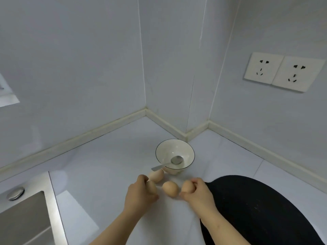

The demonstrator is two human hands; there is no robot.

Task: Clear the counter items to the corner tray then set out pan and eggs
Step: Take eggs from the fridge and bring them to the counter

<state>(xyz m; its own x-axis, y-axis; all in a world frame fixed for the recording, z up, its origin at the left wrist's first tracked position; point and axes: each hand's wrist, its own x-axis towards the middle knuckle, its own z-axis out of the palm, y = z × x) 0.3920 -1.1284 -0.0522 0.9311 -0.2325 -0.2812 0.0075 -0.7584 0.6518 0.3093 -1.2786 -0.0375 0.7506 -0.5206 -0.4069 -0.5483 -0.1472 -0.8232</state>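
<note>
Several brown eggs are on the white counter (109,156) in front of a white bowl (185,151). My left hand (139,195) holds one egg (152,187) between fingers and thumb. My right hand (198,193) grips another egg (187,186). A third egg (170,188) lies loose between my hands. A fourth egg (157,175) rests against the bowl's foot. A metal spoon (174,160) lies in the bowl with its handle over the near rim. The black pan (261,209) sits at the right, under my right forearm.
A steel sink (26,218) with a round plug (16,193) occupies the lower left. Tiled walls meet in a stepped corner behind the bowl. Two wall sockets (283,71) sit on the right wall.
</note>
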